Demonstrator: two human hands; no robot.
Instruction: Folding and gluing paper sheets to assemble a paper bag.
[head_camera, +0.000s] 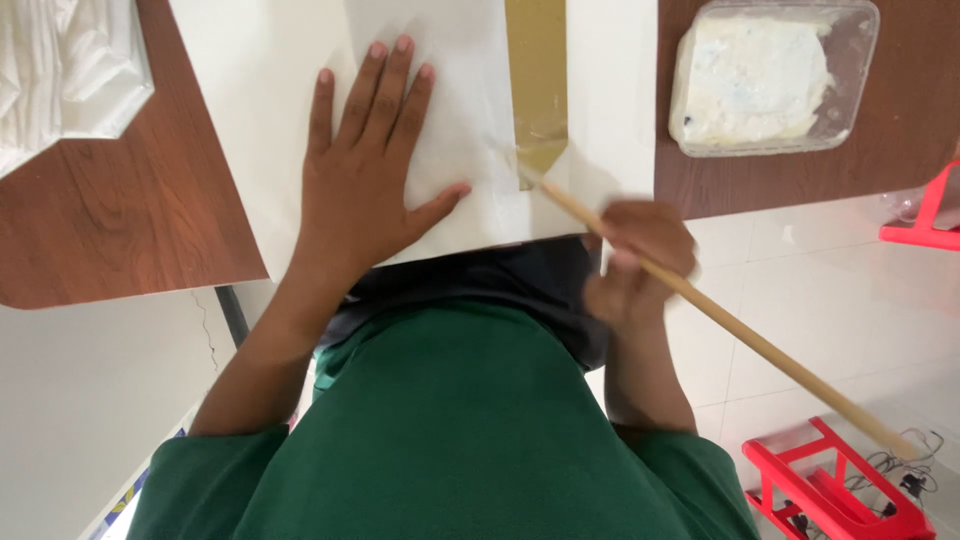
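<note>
Now the left hand (370, 170) lies flat and open on the white paper sheet (290, 90), while the right hand (635, 265) is closed around a long wooden stick (730, 325) touching the golden flap (538, 90); I think the tip could slip and tear the paper if pressed hard

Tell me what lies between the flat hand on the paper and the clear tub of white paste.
In the head view, between the left hand and the tub lie white paper, a gold strip and the wooden stick's tip.
</note>
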